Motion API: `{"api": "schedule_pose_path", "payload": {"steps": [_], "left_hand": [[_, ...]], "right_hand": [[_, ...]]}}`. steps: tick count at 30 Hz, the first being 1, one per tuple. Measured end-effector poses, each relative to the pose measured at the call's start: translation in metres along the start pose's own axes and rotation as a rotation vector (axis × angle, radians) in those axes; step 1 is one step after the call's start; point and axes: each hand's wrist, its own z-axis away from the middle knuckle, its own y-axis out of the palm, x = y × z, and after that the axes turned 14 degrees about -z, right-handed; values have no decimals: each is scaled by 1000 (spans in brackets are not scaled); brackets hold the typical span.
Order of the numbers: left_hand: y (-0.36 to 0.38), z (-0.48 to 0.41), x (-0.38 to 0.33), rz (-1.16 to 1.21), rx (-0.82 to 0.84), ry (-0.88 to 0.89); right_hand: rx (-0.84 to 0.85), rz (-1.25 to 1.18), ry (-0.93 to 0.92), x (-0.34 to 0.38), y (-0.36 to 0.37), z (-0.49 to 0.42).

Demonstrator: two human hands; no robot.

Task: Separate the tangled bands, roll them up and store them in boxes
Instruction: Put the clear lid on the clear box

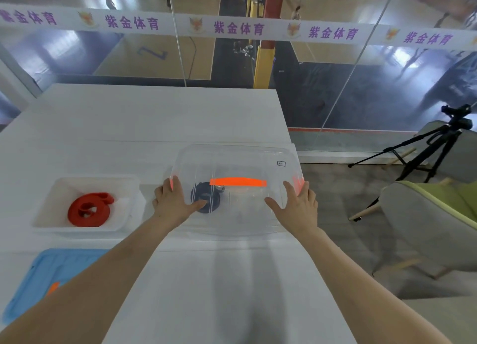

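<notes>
A clear plastic box [236,188] is being held down on the white bench [154,116] at the centre of the frame, with its transparent lid [258,214] lying over it. An orange handle [238,182] is showing across the middle of the lid, and orange latches are glowing at the left and right ends under the hands.

The left hand [173,201] is being laid flat on the left end of the lid, its fingers [175,182] stretched forward side by side over the edge and its thumb reaching right across the clear surface. The right hand [296,204] is being laid flat on the right end in the same way, fingers extended and slightly parted, thumb angled left. Nothing is being pinched by either hand; both are pressing with open palms.

A dark rolled band [206,196] is being seen through the lid, lying inside the clear box in its left half, just beyond the left thumb.

At the left of the frame a white open box [64,230] is standing on the bench, apart from the clear one, and a red rolled band [89,209] is lying coiled inside it. A blue lid [44,279] with a small orange part is lying flat at the lower left, partly covered by the left forearm.

At the right of the frame a black tripod [423,150] and a grey-green chair [433,214] are standing on the floor, beside the bench.
</notes>
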Motion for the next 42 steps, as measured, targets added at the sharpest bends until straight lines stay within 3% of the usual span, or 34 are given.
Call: {"api": "schedule_pose_path", "payload": {"steps": [7, 42], "left_hand": [[2, 3, 4, 16, 70, -9], [2, 18, 4, -43, 59, 25]], "right_hand": [[47, 32, -23, 3, -2, 0], [90, 87, -33, 0, -8, 9]]}}
